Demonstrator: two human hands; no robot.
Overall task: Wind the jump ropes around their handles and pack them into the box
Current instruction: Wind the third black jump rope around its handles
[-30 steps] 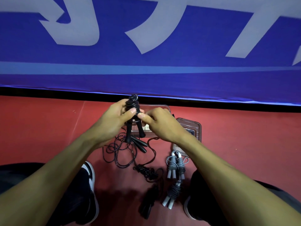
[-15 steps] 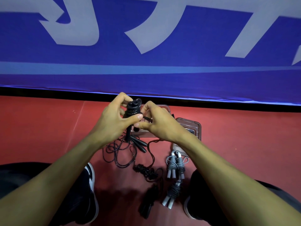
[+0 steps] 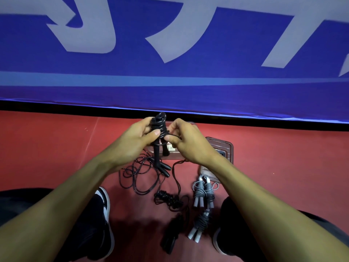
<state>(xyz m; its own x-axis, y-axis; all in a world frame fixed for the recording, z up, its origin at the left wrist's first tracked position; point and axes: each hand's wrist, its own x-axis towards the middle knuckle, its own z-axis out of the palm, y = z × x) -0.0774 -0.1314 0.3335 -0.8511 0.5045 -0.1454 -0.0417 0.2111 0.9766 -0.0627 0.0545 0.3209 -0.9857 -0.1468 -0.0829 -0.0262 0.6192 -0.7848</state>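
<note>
Gripping the black jump rope (image 3: 159, 129) upright by its paired handles, the left hand (image 3: 137, 140) has its grip curled tight around the coils. Right hand (image 3: 186, 142) pinches the loose cord beside them, above the box (image 3: 172, 155) on the red floor (image 3: 56, 148). Two wound grey ropes (image 3: 204, 191) lie nearer, beside the lid (image 3: 224, 148).

Both forearms reach forward, converging toward twelve o'clock. The left hand (image 3: 135, 140) is curled in a grip, thumb pressed across; the right hand (image 3: 186, 141) pinches with thumb and forefinger.
</note>
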